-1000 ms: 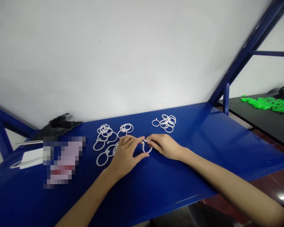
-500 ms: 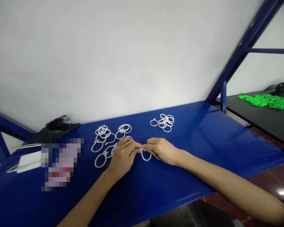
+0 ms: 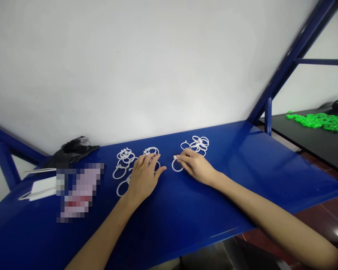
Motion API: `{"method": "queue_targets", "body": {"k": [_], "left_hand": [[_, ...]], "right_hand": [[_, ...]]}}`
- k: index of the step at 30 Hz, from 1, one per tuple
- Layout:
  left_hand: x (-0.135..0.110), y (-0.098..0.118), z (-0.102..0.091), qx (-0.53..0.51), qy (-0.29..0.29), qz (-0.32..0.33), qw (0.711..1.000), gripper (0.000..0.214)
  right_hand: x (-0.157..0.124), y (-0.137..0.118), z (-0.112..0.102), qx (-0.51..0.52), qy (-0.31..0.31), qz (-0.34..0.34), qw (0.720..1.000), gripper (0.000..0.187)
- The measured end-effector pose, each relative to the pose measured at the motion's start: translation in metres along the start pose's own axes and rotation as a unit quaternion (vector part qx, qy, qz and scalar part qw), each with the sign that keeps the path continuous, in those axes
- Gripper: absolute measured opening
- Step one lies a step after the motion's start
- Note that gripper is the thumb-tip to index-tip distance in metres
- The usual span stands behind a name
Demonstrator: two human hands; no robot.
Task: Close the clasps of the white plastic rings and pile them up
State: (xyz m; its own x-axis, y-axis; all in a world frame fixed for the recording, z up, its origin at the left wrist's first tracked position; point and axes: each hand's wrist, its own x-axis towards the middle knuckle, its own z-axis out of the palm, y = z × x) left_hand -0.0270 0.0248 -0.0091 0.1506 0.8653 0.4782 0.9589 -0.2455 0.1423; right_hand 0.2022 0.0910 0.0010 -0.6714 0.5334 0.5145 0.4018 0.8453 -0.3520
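My right hand [image 3: 195,165] pinches a white plastic ring [image 3: 177,165] at its top, holding it just above the blue table [image 3: 242,168]. A small pile of the same white rings [image 3: 198,144] lies just behind that hand. My left hand [image 3: 143,176] rests flat with fingers stretched out over a spread of several loose white rings [image 3: 124,161], touching the nearest ones. The two hands are a short gap apart.
A crumpled black bag [image 3: 70,150] lies at the back left, with a white flat item and cord [image 3: 39,189] and a blurred-out patch in front of it. A blue frame post [image 3: 267,116] stands at the right; beyond it a black table holds green pieces [image 3: 318,120].
The hands held one ring together; now the left hand has let go and moved left onto the loose rings, while the right hand carried the ring up toward the far pile.
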Motion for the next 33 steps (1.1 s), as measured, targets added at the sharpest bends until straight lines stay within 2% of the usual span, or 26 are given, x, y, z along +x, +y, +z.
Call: {"method": "queue_targets", "body": {"k": [3,5,10,13,17,22,27,30,33], "left_hand": [[-0.001,-0.01,0.005,0.047,-0.025,-0.027,0.998,0.043],[-0.002,-0.013,0.006,0.048,-0.033,-0.028,0.998,0.04],[-0.002,-0.012,0.005,0.037,-0.022,-0.017,0.999,0.032],[-0.002,-0.011,0.004,0.046,-0.025,-0.017,0.998,0.031],[-0.002,-0.012,0.004,0.056,-0.035,-0.019,0.998,0.026],[-0.002,-0.012,0.004,0.046,-0.025,-0.016,0.999,0.02],[-0.003,-0.007,-0.001,0.058,-0.017,-0.005,0.998,0.014],[-0.003,-0.001,-0.005,0.051,-0.007,0.008,0.999,0.01],[-0.004,0.006,-0.009,0.028,0.007,0.05,0.998,0.007]], "right_hand": [[0.005,0.023,-0.006,-0.048,0.07,0.072,0.994,0.025],[0.012,0.037,-0.012,-0.081,0.092,0.119,0.985,0.023],[0.043,0.066,-0.019,-0.157,0.047,0.19,0.968,0.014],[0.058,0.079,-0.014,-0.191,0.022,0.192,0.962,0.017],[0.063,0.087,-0.008,-0.213,0.011,0.189,0.958,0.017],[0.055,0.08,-0.013,-0.236,0.006,0.178,0.955,0.014],[0.042,0.052,-0.023,-0.233,0.029,0.136,0.963,0.021],[0.031,0.027,-0.018,-0.17,0.028,0.08,0.982,0.023],[0.019,0.003,-0.003,-0.051,-0.01,0.038,0.998,0.028]]}}
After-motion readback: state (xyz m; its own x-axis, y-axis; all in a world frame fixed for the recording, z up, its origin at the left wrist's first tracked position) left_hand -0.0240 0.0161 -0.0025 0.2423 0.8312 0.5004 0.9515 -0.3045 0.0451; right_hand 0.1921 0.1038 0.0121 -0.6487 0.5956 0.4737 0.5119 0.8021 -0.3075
